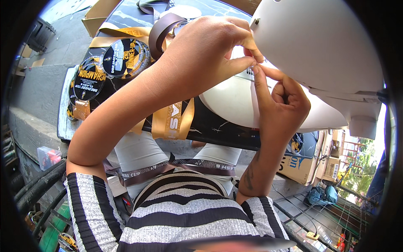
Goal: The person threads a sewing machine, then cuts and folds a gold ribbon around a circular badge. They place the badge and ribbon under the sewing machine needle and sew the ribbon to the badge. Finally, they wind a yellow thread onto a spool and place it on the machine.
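Under the white sewing machine's (319,46) overhanging head, my two hands meet at their fingertips. My left hand (218,44) reaches across from the left, thumb and forefinger pinched together. Against it, my right hand (285,94) also makes a pinch, its other fingers curled in. Whatever lies between the fingertips is too small to make out. Below them spreads the machine's smooth white bed (226,101). Left of my left forearm lie round black-and-gold medals (126,56), some stacked, with gold ribbon (170,122) and a looped dark ribbon (161,31) around them.
The machine stands on a black marbled tabletop (205,135). Another dark ribbon (147,178) lies across my lap. Cardboard boxes (298,168) and a blue bag (321,195) sit at the right, near a metal grid (336,214). A clear plastic box (49,157) is at the left.
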### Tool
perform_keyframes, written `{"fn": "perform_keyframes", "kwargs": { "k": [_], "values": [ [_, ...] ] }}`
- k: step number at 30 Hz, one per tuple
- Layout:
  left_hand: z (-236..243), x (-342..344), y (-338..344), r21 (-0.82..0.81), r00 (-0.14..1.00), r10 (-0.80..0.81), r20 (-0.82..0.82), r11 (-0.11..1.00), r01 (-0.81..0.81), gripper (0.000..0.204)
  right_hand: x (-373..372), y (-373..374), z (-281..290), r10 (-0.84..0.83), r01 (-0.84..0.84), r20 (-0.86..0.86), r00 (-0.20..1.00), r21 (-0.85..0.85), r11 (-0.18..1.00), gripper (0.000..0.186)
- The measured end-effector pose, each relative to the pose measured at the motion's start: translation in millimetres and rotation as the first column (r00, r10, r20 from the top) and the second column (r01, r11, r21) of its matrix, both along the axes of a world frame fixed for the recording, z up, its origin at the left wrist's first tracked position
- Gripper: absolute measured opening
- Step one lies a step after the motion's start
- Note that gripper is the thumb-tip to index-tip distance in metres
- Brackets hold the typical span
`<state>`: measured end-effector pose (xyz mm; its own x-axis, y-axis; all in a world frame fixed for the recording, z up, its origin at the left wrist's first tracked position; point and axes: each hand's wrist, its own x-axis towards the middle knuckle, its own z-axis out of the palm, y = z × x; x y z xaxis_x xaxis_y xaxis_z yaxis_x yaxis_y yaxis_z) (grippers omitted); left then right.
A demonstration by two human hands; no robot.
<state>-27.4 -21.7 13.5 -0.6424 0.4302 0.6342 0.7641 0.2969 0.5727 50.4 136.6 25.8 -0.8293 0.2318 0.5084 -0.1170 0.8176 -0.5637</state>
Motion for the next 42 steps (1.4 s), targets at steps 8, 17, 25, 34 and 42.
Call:
{"fn": "perform_keyframes", "kwargs": {
  "k": [8,17,25,34,42],
  "values": [
    [1,-1,0,-0.049,1.0,-0.002,-0.009,0.999,0.001,0.012,0,1,2,-0.01,0.01,0.015,1.0,0.023,1.0,0.013],
    [-4,-2,4,0.008,0.998,0.019,-0.056,1.0,-0.018,0.015,0,3,3,0.003,-0.004,0.032,0.999,0.045,0.999,0.015],
    [-3,1,7,-0.011,0.974,0.078,-0.215,0.997,-0.082,0.015,4,4,3,0.062,-0.056,0.049,0.997,-0.111,0.992,0.026],
    [-4,22,-2,0.026,0.999,0.009,-0.036,1.0,-0.008,0.014,15,20,2,0.216,-0.208,-0.061,0.974,0.116,0.971,0.027],
    [-1,33,-3,-0.079,0.998,0.065,-0.024,0.995,-0.067,0.013,19,30,1,0.285,-0.257,-0.018,0.958,0.382,0.888,0.039]
  ]
}}
